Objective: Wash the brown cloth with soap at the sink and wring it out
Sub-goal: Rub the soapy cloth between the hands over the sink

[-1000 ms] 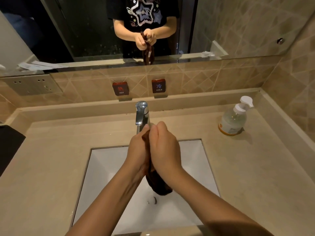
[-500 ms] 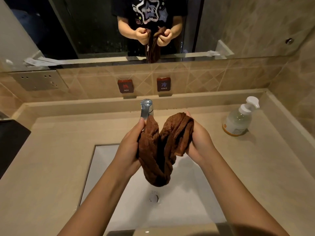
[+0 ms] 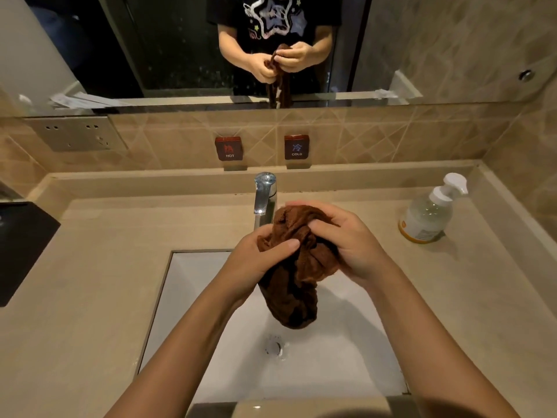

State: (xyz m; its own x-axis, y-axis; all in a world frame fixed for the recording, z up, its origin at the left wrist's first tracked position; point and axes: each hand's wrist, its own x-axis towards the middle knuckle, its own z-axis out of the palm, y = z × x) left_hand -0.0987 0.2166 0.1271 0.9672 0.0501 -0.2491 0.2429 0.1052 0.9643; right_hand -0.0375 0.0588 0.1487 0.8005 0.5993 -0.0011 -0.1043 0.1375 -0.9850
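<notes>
Beige stone counter (image 3: 90,297) wraps a white sink (image 3: 187,282) set toward its front edge, tap (image 3: 264,197) at the back edge, soap bottle (image 3: 428,215) near the back right corner; both hands meet over the basin, left hand (image 3: 256,260) and right hand (image 3: 352,245) each clamped on the bunched top of the brown cloth (image 3: 295,285); its long axis hangs straight down from the grips toward the drain (image 3: 275,346), equally near both hands; wringing would likely call for opposite twists about that vertical axis.
</notes>
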